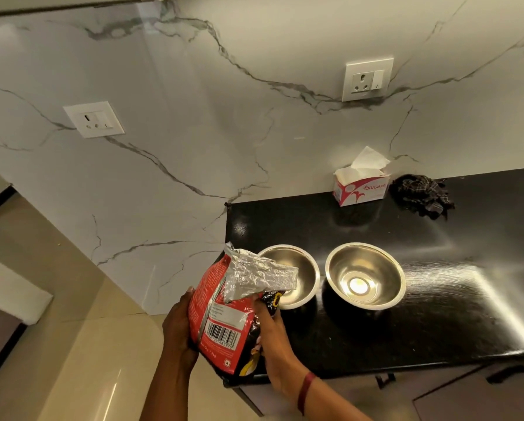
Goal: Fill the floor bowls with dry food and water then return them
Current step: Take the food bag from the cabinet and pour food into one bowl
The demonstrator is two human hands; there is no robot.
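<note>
Black desk point(436, 268) below marble wall point(194, 101). Food bag point(221, 317) at desk's left edge, gripped between left hand point(177, 326) and right hand point(273, 338); long axis upright, foil mouth leaning right over left bowl point(303, 265); right bowl point(365, 276) just beside.

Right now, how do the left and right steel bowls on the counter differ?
The left bowl is partly covered by the foil top of the food bag; the right bowl is in full view. The right bowl's bottom shows a bright light reflection; the left bowl's bottom is mostly hidden. Both are steel inside, dark outside, upright on the counter.
</note>
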